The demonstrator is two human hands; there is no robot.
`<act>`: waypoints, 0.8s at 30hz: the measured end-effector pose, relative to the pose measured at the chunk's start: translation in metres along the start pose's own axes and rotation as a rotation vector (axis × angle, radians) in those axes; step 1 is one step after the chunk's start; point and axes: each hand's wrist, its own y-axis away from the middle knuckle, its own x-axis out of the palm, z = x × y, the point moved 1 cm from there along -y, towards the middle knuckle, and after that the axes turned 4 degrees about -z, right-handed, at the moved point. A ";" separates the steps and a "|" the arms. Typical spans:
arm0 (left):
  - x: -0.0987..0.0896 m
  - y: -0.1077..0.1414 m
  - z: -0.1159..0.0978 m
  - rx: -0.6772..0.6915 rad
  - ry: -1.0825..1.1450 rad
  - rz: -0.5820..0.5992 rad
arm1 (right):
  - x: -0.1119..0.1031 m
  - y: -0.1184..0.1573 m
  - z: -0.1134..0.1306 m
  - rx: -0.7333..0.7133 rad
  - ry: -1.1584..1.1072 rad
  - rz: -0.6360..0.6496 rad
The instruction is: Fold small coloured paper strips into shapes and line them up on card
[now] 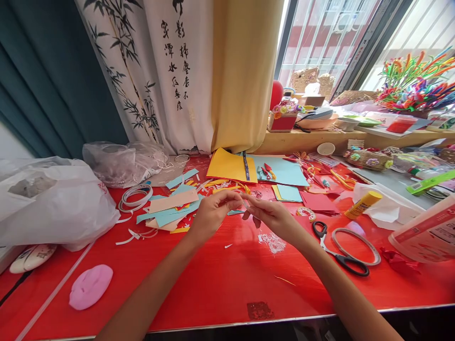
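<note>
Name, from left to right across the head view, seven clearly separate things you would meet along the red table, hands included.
Computer mouse, pink lump, white tape rolls, left hand, right hand, scissors, pink-and-white tub.

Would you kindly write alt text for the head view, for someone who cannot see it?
A person's left hand and right hand pinch a small pale strip above a red table. Paper scraps lie to the left, scissors to the right.
</note>
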 end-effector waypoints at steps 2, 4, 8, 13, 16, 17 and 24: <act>-0.004 -0.002 0.000 0.021 -0.035 -0.024 | -0.001 0.001 0.002 0.006 0.010 0.006; -0.008 -0.005 0.000 0.055 -0.061 -0.084 | -0.001 0.001 0.002 0.017 0.025 0.016; -0.011 -0.007 0.000 0.056 -0.047 -0.150 | 0.001 0.001 0.000 0.034 -0.022 0.072; -0.008 -0.005 0.001 0.016 0.039 -0.094 | 0.003 0.000 -0.003 0.098 -0.027 -0.006; -0.007 -0.003 0.001 0.023 0.043 -0.023 | 0.001 -0.001 0.000 0.083 0.054 -0.115; -0.006 -0.003 0.001 0.024 0.039 0.010 | 0.000 -0.001 0.001 0.065 0.071 -0.153; -0.001 -0.001 0.003 -0.027 0.068 0.015 | -0.003 -0.001 0.006 0.045 -0.036 -0.254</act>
